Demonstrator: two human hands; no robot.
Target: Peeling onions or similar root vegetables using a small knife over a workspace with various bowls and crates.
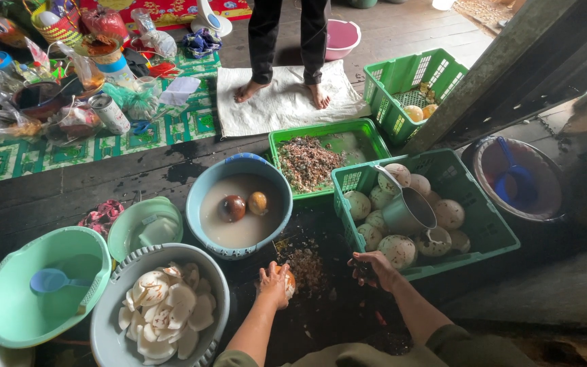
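My left hand [273, 284] grips a small round brownish fruit [288, 281] low over the dark wooden floor. My right hand [374, 268] is closed around a dark tool, likely a knife, just right of it; the blade is hard to make out. Between and above the hands lies a heap of brown peelings [305, 264]. Ahead of the left hand stands a blue basin [202, 192] of cloudy water with two brown round fruits [233, 207] floating in it. A grey basket [112, 331] with white peeled slices [164, 312] sits left of my left arm.
A green crate [489, 231] with pale round fruits and a metal pot [409, 211] stands right of my hand. A green tray [361, 139] holds peelings. Green basins [15, 314] sit left. A person stands barefoot on a white cloth [283, 102]; a lined bucket [490, 163] at right.
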